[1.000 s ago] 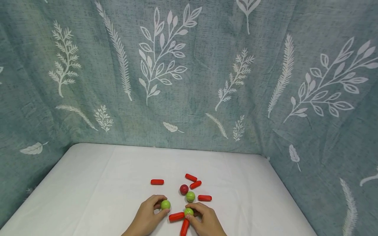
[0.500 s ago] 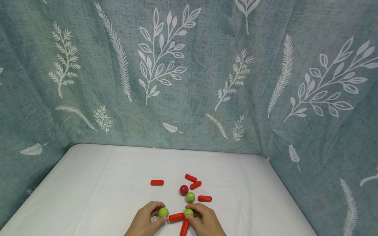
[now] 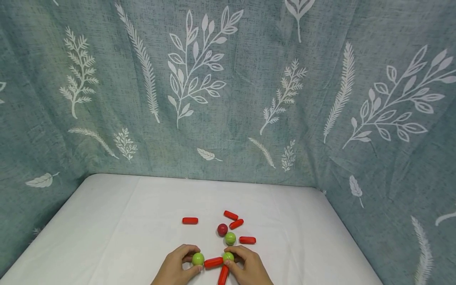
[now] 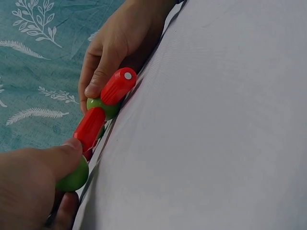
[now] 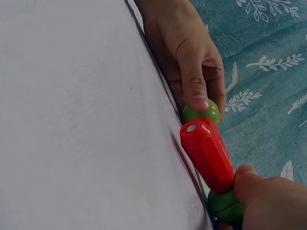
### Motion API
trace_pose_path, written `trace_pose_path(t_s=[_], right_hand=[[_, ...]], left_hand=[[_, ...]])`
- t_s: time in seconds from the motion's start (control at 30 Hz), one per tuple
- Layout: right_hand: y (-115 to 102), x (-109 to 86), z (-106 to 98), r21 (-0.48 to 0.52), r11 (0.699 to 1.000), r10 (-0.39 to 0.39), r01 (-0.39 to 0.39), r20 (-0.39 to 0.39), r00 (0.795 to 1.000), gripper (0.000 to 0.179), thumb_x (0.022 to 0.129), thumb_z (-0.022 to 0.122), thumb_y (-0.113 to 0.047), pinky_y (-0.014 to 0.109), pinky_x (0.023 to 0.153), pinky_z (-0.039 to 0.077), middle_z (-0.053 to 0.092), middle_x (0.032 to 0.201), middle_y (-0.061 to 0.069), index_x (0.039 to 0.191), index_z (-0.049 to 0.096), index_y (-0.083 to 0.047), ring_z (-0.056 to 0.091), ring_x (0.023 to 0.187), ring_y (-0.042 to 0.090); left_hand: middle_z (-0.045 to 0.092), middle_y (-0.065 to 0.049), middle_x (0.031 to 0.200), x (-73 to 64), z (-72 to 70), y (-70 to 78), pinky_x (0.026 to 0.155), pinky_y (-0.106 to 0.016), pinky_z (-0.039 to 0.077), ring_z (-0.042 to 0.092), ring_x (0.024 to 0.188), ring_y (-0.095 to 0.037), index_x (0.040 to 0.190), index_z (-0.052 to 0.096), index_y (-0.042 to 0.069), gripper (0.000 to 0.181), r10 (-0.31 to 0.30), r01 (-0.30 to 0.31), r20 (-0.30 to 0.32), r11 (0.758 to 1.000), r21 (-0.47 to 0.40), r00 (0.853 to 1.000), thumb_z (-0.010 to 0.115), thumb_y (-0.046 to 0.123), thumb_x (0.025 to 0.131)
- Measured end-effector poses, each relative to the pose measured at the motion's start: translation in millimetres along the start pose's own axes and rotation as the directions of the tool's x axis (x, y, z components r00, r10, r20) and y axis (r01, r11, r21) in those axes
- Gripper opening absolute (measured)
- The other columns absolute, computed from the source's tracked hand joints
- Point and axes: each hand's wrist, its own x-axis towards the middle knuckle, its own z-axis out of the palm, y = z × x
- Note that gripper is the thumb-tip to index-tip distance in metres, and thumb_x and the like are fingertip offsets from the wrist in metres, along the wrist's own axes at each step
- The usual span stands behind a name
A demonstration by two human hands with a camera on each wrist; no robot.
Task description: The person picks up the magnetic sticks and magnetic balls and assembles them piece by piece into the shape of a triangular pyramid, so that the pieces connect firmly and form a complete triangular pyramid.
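In the head view my left hand [image 3: 175, 266] pinches a green ball [image 3: 198, 259] between thumb and fingers, right at the left end of a red rod [image 3: 213, 263]. My right hand [image 3: 248, 266] grips a second green ball [image 3: 228, 256] at that rod's other end. Another red rod [image 3: 223, 275] runs from this second ball toward the front edge. Its free end shows a round pale metal tip [image 4: 128, 75] in the left wrist view. Seen from the right wrist, the left thumb [image 5: 200, 101] presses on its ball.
Beyond the hands lie a dark red ball [image 3: 222, 230] and a green ball [image 3: 230, 238] side by side. Around them are loose red rods: one [image 3: 190, 221] to the left, one [image 3: 247, 240] to the right, two farther back [image 3: 230, 215]. A patterned curtain [image 3: 228, 158] borders the white table [image 3: 142, 221].
My left hand has brought its green ball nearer to me and up to the left end of the red rod, from a spot above it. The right hand keeps its hold in place.
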Motion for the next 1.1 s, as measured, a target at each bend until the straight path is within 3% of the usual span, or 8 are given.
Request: trace_pose_path(t_s=[0.6, 1.1], right_hand=[[-2.5, -1.0, -0.1, -0.007, 1.0, 0.015, -0.015, -0.014, 1.0, 0.031, 0.095, 0.072, -0.037, 0.019, 0.081, 0.053, 0.071, 0.115, -0.006, 0.121, 0.072, -0.019, 0.061, 0.087, -0.002], [-3.1, -1.0, 0.8, 0.001, 1.0, 0.019, -0.019, -0.016, 1.0, 0.031, 0.095, 0.072, -0.037, 0.018, 0.08, 0.053, 0.071, 0.112, -0.007, 0.121, 0.072, -0.019, 0.06, 0.087, -0.001]], left_hand=[[0.068, 0.002, 0.108, 1.5, 2.0, -2.6, 0.081, -0.017, 0.055, 0.061, 0.089, 0.002, 0.113, 0.068, 0.01, 0.042, -0.017, 0.016, -0.025, 1.0, -0.015, 1.0, 0.088, 0.028, 0.081], [0.068, 0.001, 0.105, 0.6, 2.2, -1.4, 0.078, -0.016, 0.055, 0.06, 0.087, 0.001, 0.111, 0.068, 0.009, 0.045, -0.033, 0.031, -0.032, 0.999, -0.038, 0.999, 0.091, 0.027, 0.076]])
